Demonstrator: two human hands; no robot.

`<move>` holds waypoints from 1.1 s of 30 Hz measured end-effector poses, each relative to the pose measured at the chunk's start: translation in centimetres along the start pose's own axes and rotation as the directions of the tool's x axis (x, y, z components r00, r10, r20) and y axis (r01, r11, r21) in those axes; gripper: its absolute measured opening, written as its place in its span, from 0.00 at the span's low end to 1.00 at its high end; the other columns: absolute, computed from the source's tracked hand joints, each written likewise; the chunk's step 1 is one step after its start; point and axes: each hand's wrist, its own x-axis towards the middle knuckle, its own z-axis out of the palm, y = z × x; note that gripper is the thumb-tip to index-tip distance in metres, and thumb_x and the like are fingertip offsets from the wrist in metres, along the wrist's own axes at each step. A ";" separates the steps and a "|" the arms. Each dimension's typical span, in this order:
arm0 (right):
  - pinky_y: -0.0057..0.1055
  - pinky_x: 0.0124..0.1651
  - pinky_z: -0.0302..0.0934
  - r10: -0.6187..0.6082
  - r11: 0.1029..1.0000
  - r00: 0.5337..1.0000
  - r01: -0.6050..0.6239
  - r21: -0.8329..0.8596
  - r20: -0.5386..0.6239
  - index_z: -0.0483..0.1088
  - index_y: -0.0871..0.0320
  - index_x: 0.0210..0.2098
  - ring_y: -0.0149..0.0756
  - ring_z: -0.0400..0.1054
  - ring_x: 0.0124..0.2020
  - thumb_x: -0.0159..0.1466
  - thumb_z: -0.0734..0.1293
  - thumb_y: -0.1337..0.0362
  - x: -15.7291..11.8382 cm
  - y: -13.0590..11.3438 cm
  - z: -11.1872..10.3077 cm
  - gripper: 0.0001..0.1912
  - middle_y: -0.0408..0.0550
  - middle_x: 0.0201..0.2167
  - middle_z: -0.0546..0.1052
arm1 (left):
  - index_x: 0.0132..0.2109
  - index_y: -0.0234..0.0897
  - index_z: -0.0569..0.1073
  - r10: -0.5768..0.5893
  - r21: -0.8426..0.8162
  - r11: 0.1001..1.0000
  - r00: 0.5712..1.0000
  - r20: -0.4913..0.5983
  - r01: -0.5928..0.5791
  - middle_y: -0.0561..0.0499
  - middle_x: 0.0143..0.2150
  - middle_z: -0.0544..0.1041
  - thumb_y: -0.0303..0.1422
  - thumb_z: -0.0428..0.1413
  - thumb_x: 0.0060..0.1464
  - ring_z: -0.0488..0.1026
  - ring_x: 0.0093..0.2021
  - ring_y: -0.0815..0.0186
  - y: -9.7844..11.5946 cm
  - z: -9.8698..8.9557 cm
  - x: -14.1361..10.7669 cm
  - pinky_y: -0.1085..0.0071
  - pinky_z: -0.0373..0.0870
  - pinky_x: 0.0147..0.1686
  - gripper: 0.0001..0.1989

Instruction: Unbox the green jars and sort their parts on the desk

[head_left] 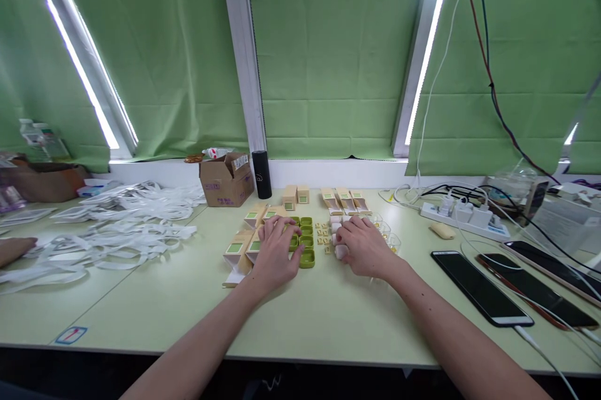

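My left hand (278, 251) is over the left side of a block of small olive-green square containers (307, 258), its fingers bent and spread with the thumb apart. Part of the block is hidden under it. My right hand (365, 245) curls over a column of small white pieces (341, 252), fingertips closed on one of them; the exact grip is partly hidden. Between the hands lie rows of tiny yellowish square pieces (327, 250). Clear round cups (393, 241) stand just beyond my right hand. Left of my left hand are open beige cartons (239, 248) with green labels.
Behind stand small beige boxes (290, 197), open cartons (346, 201), a black cylinder (261, 174) and a cardboard box (226, 179). White straps (141, 237) spread at left, near another person's hand (16, 250). Phones (479, 287), cables and a power strip (464, 220) lie right.
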 end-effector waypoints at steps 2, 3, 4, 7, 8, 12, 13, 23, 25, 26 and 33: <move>0.38 0.48 0.51 -0.007 0.999 1.000 0.008 0.031 -0.027 0.71 0.56 0.42 0.46 0.63 0.48 0.56 0.74 0.64 0.0 0.1 -0.2 0.14 0.51 0.41 0.77 | 0.47 0.42 0.71 -0.024 -0.004 1.000 0.998 -0.058 0.024 0.43 0.58 0.72 0.34 0.53 0.64 0.58 0.65 0.46 -0.2 -0.2 0.2 0.48 0.60 0.59 0.06; 0.38 0.48 0.51 -0.017 0.998 0.999 0.020 0.052 -0.051 0.71 0.56 0.41 0.45 0.64 0.47 0.58 0.73 0.64 0.0 0.1 -0.3 0.12 0.50 0.40 0.77 | 0.47 0.42 0.71 -0.034 -0.005 0.999 0.996 -0.086 0.034 0.43 0.58 0.72 0.34 0.52 0.65 0.58 0.65 0.47 -0.3 -0.3 0.4 0.48 0.60 0.59 0.06; 0.38 0.47 0.51 -0.030 0.997 0.996 0.036 0.073 -0.081 0.71 0.56 0.39 0.45 0.64 0.46 0.59 0.72 0.64 0.0 0.0 -0.3 0.09 0.50 0.39 0.77 | 0.46 0.42 0.71 -0.043 -0.004 0.999 0.993 -0.110 0.043 0.43 0.58 0.72 0.33 0.52 0.65 0.58 0.65 0.47 -0.4 -0.5 0.6 0.48 0.61 0.59 0.06; 0.38 0.44 0.50 -0.089 0.988 0.981 0.109 0.112 -0.171 0.70 0.57 0.34 0.42 0.64 0.40 0.65 0.67 0.64 0.0 -0.8 -0.2 0.03 0.49 0.33 0.76 | 0.47 0.42 0.72 -0.072 -0.003 0.997 0.985 -0.154 0.073 0.43 0.58 0.72 0.34 0.51 0.66 0.59 0.64 0.47 -0.6 -1.2 1.3 0.48 0.61 0.58 0.06; 0.37 0.42 0.49 -0.114 0.983 0.975 0.139 0.121 -0.192 0.69 0.57 0.33 0.41 0.64 0.38 0.67 0.64 0.65 0.0 -1.3 0.0 0.06 0.49 0.31 0.76 | 0.48 0.42 0.72 -0.082 -0.002 0.997 0.983 -0.163 0.082 0.43 0.58 0.73 0.35 0.51 0.66 0.59 0.64 0.48 -0.7 -1.4 1.6 0.48 0.61 0.58 0.07; 0.36 0.35 0.45 -0.248 0.941 0.945 0.287 0.178 -0.214 0.69 0.57 0.33 0.37 0.61 0.30 0.67 0.60 0.68 -0.4 -3.4 0.8 0.07 0.48 0.28 0.76 | 0.48 0.43 0.73 -0.094 0.017 0.995 0.976 -0.195 0.099 0.44 0.57 0.74 0.35 0.52 0.65 0.60 0.63 0.48 -1.5 -2.0 3.2 0.48 0.60 0.59 0.07; 0.35 0.34 0.44 -0.277 0.929 0.938 0.317 0.190 -0.207 0.69 0.57 0.34 0.36 0.61 0.29 0.66 0.61 0.68 -0.5 -3.9 0.9 0.06 0.47 0.28 0.76 | 0.48 0.43 0.73 -0.093 0.025 0.995 0.977 -0.191 0.100 0.44 0.56 0.74 0.35 0.52 0.65 0.60 0.62 0.48 -1.9 -1.9 3.7 0.48 0.60 0.58 0.08; 0.34 0.29 0.35 -0.366 0.893 0.922 0.387 0.230 -0.128 0.65 0.56 0.29 0.30 0.60 0.20 0.64 0.64 0.61 -1.4 -6.4 2.4 0.08 0.42 0.22 0.75 | 0.60 0.36 0.70 -0.170 0.270 0.955 0.973 0.159 0.123 0.35 0.60 0.70 0.37 0.49 0.64 0.57 0.64 0.44 -6.3 3.0 11.2 0.49 0.58 0.58 0.21; 0.34 0.29 0.35 -0.371 0.892 0.919 0.392 0.225 -0.129 0.65 0.56 0.28 0.30 0.60 0.19 0.64 0.63 0.61 -1.4 -6.5 2.8 0.09 0.42 0.21 0.75 | 0.60 0.36 0.71 -0.185 0.296 0.947 0.964 0.190 0.123 0.34 0.59 0.71 0.36 0.50 0.63 0.57 0.63 0.43 -6.8 4.0 12.4 0.48 0.57 0.58 0.21; 0.33 0.29 0.36 -0.374 0.892 0.919 0.394 0.223 -0.129 0.64 0.56 0.28 0.30 0.60 0.19 0.64 0.63 0.61 -1.5 -6.5 2.9 0.09 0.42 0.21 0.75 | 0.60 0.36 0.71 -0.189 0.309 0.943 0.961 0.204 0.120 0.33 0.59 0.71 0.36 0.51 0.62 0.57 0.63 0.42 -7.0 4.5 13.0 0.48 0.57 0.57 0.21; 0.33 0.28 0.36 -0.394 0.885 0.912 0.410 0.221 -0.112 0.65 0.56 0.26 0.30 0.60 0.18 0.64 0.64 0.61 -1.6 -6.6 2.9 0.11 0.44 0.20 0.75 | 0.60 0.34 0.69 -0.167 0.364 0.929 0.955 0.245 0.069 0.31 0.61 0.68 0.36 0.51 0.63 0.56 0.64 0.42 -8.0 7.1 15.9 0.49 0.53 0.60 0.21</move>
